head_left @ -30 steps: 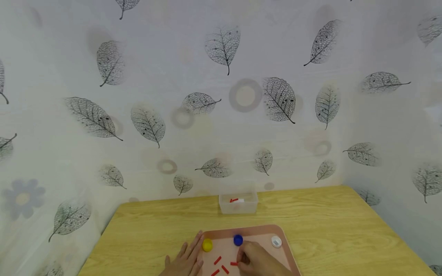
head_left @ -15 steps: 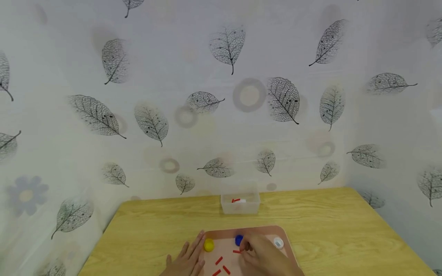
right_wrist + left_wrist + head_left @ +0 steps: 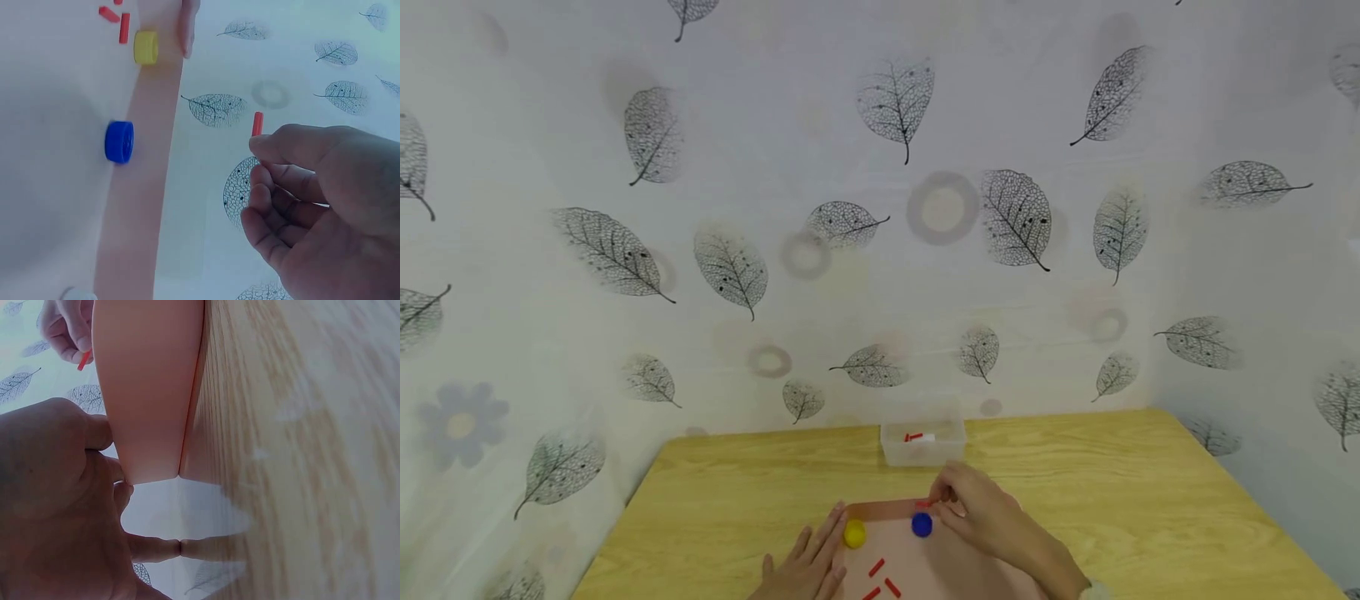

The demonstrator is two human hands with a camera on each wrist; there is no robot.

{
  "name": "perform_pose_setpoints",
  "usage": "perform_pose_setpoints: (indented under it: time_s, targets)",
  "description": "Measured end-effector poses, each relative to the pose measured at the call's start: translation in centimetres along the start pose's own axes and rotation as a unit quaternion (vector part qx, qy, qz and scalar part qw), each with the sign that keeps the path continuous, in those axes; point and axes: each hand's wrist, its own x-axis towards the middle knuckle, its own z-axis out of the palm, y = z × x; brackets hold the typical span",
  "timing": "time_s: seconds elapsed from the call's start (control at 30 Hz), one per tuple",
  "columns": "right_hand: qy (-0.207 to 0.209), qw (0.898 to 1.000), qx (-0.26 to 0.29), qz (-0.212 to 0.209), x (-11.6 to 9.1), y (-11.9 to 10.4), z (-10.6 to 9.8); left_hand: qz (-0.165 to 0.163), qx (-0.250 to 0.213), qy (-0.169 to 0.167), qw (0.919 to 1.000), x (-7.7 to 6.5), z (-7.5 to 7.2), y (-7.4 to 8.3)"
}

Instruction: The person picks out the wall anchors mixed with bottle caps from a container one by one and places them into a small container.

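Note:
My right hand (image 3: 981, 510) pinches a short red stick (image 3: 257, 123) between thumb and index finger, raised near the far rim of the pink tray (image 3: 955, 575). In the right wrist view one end of the stick sticks out past the fingertips. Below and left of it in the head view stands a blue bottle cap (image 3: 922, 524). At the tray's left side my left hand (image 3: 805, 567) rests with fairly straight fingers against the rim, beside a yellow bottle cap (image 3: 854, 533). Several more red sticks (image 3: 877, 567) lie on the tray floor between the hands.
Behind the tray, against the leaf-patterned covering, stands a clear plastic box (image 3: 922, 454) holding red sticks and something white. A white round cap (image 3: 78, 294) shows at the bottom edge of the right wrist view; in the head view my right arm hides it. Wooden tabletop (image 3: 737, 492) surrounds the tray.
My right hand has lifted the red stick from the tray floor and carried it away from me, past the blue cap to the far rim. My left hand has stayed put.

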Motion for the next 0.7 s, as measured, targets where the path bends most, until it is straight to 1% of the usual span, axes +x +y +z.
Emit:
perform_pose_setpoints:
  time_s: [0.07,0.17,0.33,0.5,0.7]
  targets:
    - [0.000,1.000,0.011,-0.004,0.5,0.4,-0.4,-0.004,-0.004,-0.006,1.0000,0.0,-0.1,0.1]
    - [0.009,1.000,0.009,-0.016,1.0,1.0,-0.8,-0.010,-0.013,-0.017,0.9997,-0.1,-0.3,0.3]
    - [0.028,0.999,-0.008,-0.035,2.0,1.9,-1.2,0.000,-0.009,-0.018,0.9998,0.0,-0.4,0.2]
    - [0.042,0.998,-0.014,-0.037,2.9,2.5,-1.2,0.008,-0.002,-0.012,0.9999,-0.1,-0.7,0.2]
    - [0.059,0.998,-0.009,-0.033,3.9,3.2,-1.3,0.013,-0.011,-0.016,0.9997,-0.5,-1.3,0.2]
